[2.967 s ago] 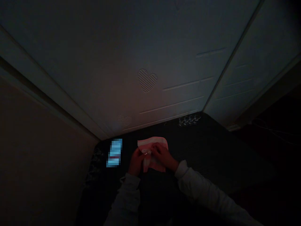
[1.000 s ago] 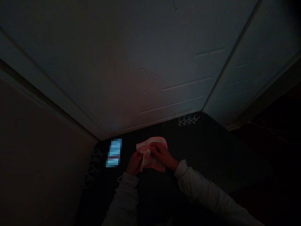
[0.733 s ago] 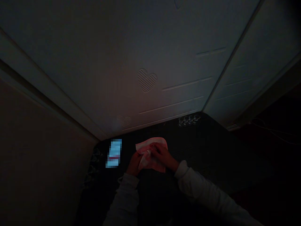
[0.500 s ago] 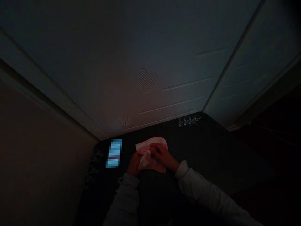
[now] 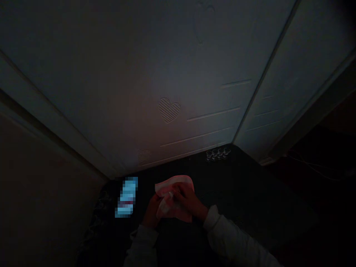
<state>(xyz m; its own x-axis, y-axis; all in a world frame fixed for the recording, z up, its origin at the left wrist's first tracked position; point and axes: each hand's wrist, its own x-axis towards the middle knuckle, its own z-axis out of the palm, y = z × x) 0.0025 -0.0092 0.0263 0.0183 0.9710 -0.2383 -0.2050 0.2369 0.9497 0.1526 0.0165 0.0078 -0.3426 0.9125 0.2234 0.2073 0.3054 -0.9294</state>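
A pink-and-white cloth (image 5: 178, 213) is bunched between my two hands above the dark table. My left hand (image 5: 151, 211) grips it from the left side, with its fingers mostly covered by the folds. On the right, my right hand (image 5: 189, 200) is closed with its fingers pressed into the middle of the cloth. Something small and shiny, perhaps clear glass, shows by the right fingertips, but the dim light hides its shape.
Several small clear glasses (image 5: 218, 153) stand in rows at the back of the dark table (image 5: 228, 185). A brightly lit, blurred-out screen (image 5: 127, 197) lies left of the cloth. Faint glassware (image 5: 94, 224) lines the left edge. Behind rises a pale panel with heart reliefs (image 5: 169, 110).
The view has tilted up slightly, so everything sits lower in the picture. Both hands still hold the cloth, and the right fingers have shifted a little over it.
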